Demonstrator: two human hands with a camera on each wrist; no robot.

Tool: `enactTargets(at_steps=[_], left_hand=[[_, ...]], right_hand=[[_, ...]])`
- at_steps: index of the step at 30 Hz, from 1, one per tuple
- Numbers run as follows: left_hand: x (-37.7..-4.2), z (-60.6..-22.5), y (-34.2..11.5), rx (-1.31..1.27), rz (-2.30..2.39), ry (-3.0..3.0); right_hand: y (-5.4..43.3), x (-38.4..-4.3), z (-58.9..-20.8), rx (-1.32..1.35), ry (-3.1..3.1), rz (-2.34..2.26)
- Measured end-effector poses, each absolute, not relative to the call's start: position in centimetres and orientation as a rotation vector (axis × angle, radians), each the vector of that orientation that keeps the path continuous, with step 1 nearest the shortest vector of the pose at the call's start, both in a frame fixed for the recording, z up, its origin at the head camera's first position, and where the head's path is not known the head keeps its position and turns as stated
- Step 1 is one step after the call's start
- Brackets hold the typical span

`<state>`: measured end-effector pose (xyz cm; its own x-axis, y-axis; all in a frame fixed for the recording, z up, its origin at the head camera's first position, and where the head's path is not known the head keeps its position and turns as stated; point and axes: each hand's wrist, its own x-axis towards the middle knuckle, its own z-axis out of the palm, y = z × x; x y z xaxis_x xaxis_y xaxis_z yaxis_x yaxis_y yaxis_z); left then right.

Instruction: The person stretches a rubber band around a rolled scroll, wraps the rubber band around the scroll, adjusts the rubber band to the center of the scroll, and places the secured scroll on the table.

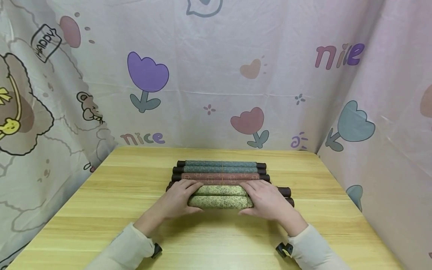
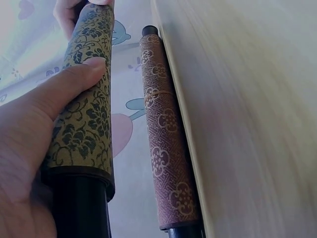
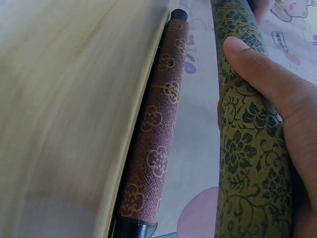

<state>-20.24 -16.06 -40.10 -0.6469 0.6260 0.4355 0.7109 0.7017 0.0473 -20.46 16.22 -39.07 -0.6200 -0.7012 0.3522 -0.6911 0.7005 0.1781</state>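
A yellow-green double-rolled scroll (image 1: 219, 201) with a dark floral pattern is gripped between both hands, thumbs on the near side. My left hand (image 1: 179, 198) holds it near its left part, and its thumb lies across the cloth in the left wrist view. Toward the other end my right hand (image 1: 266, 199) grips it, beside a thin band (image 3: 225, 94) in the right wrist view. Both wrist views show a gap between this scroll and the tabletop. Just behind lies a red scroll (image 1: 209, 176) with flower medallions, partly hidden by the hands.
A blue-green scroll (image 1: 202, 169) with dark roller ends lies behind the red one, a thin band around its middle. The scrolls sit on a light wooden table (image 1: 111, 202). Printed cloth (image 1: 202, 75) hangs along the table's back and sides.
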Motion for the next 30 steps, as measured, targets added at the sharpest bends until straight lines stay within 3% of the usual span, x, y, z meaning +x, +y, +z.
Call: enactTargets(at_steps=[15,30], left_hand=[[-20.4,-39.9,-16.4,-1.033,-0.28,-2.467],[-20.2,-40.1,-15.9,-1.094,-0.24,-2.411]], right_hand=[[18.1,-20.3,-37.8,0.998,-2.682,0.037],[16.2,-20.2,-38.8,1.131,-2.497,-0.071]])
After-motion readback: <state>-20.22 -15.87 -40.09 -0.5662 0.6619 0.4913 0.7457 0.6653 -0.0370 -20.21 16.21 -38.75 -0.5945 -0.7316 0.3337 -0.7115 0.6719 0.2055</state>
